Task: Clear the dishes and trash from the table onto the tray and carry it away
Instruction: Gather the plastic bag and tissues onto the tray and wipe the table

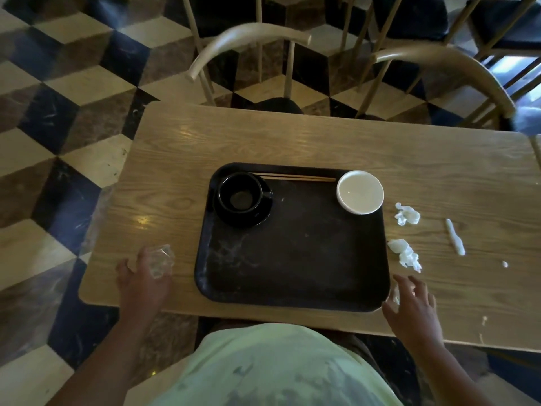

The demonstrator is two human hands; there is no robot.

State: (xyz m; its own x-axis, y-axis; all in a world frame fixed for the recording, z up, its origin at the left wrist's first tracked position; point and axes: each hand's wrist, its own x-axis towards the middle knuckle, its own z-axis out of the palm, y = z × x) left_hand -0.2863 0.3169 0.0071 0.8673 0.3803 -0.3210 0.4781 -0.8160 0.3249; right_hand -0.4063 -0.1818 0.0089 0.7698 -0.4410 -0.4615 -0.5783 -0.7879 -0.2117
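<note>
Wooden table [322, 136] bears a dark tray [292, 259] — cup, bowl, chopsticks aboard. Left hand [143, 279] grips crumpled plastic [161, 259]; right hand [412, 306] hovers, fingers spread, near tissues [405, 253].

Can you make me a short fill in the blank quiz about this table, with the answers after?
1. The black cup sits on a ____ on the tray.
2. The chopsticks lie between the cup and the white ____.
3. The left hand is on crumpled clear ____.
4. The white tissue scraps lie on the ____, right of the tray.

Answers: saucer; bowl; plastic; table
</note>
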